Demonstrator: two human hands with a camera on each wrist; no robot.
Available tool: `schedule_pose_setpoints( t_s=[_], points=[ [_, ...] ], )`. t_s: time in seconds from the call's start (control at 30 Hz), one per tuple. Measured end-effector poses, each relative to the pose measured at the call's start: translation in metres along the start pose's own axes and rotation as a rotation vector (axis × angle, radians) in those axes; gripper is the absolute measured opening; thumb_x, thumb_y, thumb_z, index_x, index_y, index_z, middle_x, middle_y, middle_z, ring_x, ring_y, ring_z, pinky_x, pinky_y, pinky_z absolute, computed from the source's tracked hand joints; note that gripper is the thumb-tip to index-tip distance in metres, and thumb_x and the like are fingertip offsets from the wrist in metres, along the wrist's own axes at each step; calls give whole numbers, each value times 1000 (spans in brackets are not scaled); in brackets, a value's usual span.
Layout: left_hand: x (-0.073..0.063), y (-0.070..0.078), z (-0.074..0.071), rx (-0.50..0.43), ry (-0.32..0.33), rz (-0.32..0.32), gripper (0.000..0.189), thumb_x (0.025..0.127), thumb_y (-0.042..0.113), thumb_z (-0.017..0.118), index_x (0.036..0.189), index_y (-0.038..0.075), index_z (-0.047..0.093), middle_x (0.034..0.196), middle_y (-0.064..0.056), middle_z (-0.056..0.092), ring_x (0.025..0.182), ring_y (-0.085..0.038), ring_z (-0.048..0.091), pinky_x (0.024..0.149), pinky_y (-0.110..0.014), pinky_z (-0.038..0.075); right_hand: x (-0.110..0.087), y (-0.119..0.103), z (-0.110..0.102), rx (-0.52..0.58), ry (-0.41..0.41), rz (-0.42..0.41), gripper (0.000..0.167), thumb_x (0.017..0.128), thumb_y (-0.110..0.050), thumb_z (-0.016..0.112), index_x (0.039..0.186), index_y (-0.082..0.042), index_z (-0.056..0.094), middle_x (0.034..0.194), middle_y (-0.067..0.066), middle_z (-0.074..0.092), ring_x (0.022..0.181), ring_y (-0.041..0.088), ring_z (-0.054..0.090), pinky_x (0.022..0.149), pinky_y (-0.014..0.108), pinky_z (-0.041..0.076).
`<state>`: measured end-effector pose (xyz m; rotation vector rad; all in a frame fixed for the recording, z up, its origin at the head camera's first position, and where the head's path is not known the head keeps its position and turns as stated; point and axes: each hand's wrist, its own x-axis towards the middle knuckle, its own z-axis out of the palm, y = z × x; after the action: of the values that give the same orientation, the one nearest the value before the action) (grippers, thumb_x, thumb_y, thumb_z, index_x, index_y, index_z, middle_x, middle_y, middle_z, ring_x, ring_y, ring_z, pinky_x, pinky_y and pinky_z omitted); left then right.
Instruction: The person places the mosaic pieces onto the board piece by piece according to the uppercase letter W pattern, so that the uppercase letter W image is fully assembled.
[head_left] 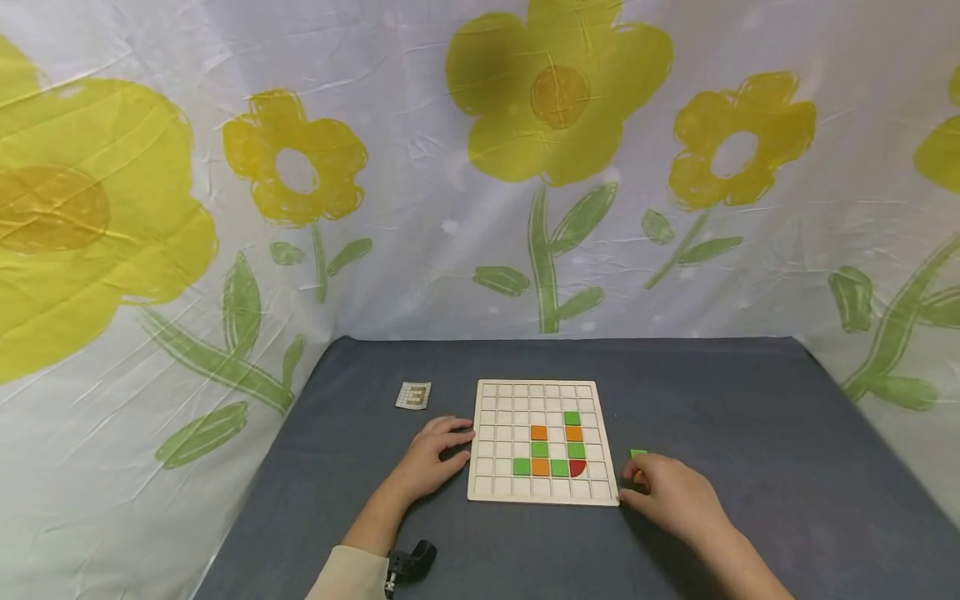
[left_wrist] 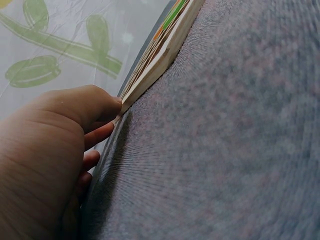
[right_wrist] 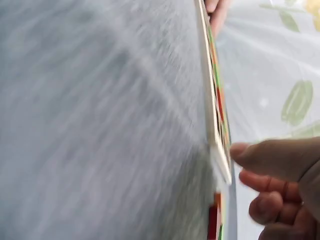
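On a small card (head_left: 413, 396), set down past the left hand (head_left: 423, 462), a grid is printed with a blocky brown figure that could be read as an E or a 3. The wooden grid board (head_left: 497, 429) is laid flat on the dark cloth (head_left: 750, 400); it is nearly square, so no clear long axis can be named, and one edge is turned toward the person. Its left edge is touched by the left hand's relaxed fingers and thumb, spread rather than gripping. On its right half, a column is formed, from far to near, by a green tile (head_left: 572, 417), an orange tile (head_left: 573, 433), another green tile (head_left: 576, 450) and a red piece (head_left: 577, 468) with one rounded corner. Leftward from the red piece, the row is continued in green, orange and green; above that orange, a green and then an orange are set. The right hand (head_left: 678, 496) is held just beside the board's near right corner, fingers loosely curled and thumb apart, with no piece seen between them. Beside it, outside the board, loose green, orange and red pieces (right_wrist: 213, 222) are partly hidden; whether they are stacked cannot be told.
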<state>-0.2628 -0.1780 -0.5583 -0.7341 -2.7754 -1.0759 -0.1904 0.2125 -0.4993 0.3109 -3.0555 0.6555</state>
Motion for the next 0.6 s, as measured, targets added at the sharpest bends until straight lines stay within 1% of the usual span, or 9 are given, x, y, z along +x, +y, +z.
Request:
schedule_pose_setpoints(
  t_s=[0.1,0.17,0.23,0.33,0.47,0.6],
  points=[
    [0,0,0,-5,-1,4,38,97,16,72,134,5,69,145,-7,58,143,-35,40,114,-61,32,-6,15,-2,-43,-15,66,22,80,-30,88,84,-21,68,77,-9,60,66,11,51,56,36,45],
    [0,0,-1,-5,-1,4,39,98,16,72,135,5,69,146,-7,57,144,-35,40,115,-61,32,-8,21,-4,-67,-30,113,24,79,-34,88,84,-21,68,78,-8,61,66,13,51,56,38,45],
    [0,0,-1,-5,-1,3,39,98,16,71,135,5,69,146,-6,57,144,-34,39,115,-60,32,-9,24,-6,-77,-40,141,26,79,-38,88,83,-21,69,78,-6,63,66,14,52,55,40,46],
    [0,-1,-1,-2,0,1,39,98,16,72,135,6,69,146,-6,57,144,-34,40,115,-60,32,-9,26,-7,-75,-45,157,27,78,-41,88,83,-21,71,79,-7,65,66,14,53,56,40,46],
    [0,-1,0,4,1,6,39,97,17,72,134,6,70,145,-6,58,143,-34,40,114,-60,32,-10,26,-7,-67,-38,154,25,77,-40,88,80,-22,71,76,-8,64,64,14,52,55,39,45],
    [0,-1,0,10,-2,8,39,98,18,72,135,7,70,145,-5,58,143,-34,40,115,-59,33,-11,24,-8,-70,-37,156,23,77,-38,88,79,-22,73,77,-7,66,64,14,53,54,40,46]
  ],
)
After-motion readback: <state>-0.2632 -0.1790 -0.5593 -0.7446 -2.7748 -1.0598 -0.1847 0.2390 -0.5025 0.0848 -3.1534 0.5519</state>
